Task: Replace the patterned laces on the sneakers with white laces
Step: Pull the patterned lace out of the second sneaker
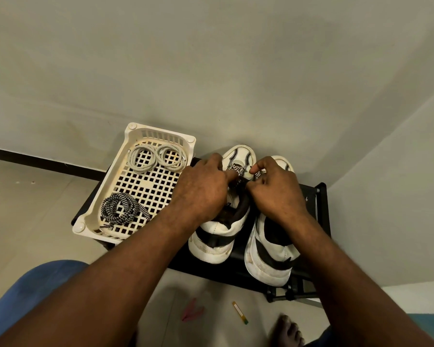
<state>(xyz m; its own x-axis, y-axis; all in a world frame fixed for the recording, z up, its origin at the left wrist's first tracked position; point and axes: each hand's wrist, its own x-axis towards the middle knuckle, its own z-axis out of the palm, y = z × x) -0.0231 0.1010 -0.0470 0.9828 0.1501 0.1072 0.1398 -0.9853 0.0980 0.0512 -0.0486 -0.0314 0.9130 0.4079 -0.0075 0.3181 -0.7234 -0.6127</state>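
Black rack point(311, 196) by wall, left hand point(203, 189) and right hand point(273, 189) grips pinching patterned lace point(236, 169) on sneaker point(218, 236)

A low black rack point(313, 196) is set on a pale tiled floor point(30, 201) against the wall. A cream perforated tray point(145, 189) and two white-and-black sneakers, left point(218, 236) and right point(271, 251), are carried directly on its top, tray leftmost. A pink clip point(192, 313) and a small yellow stick point(239, 312) are seen on the floor in front.
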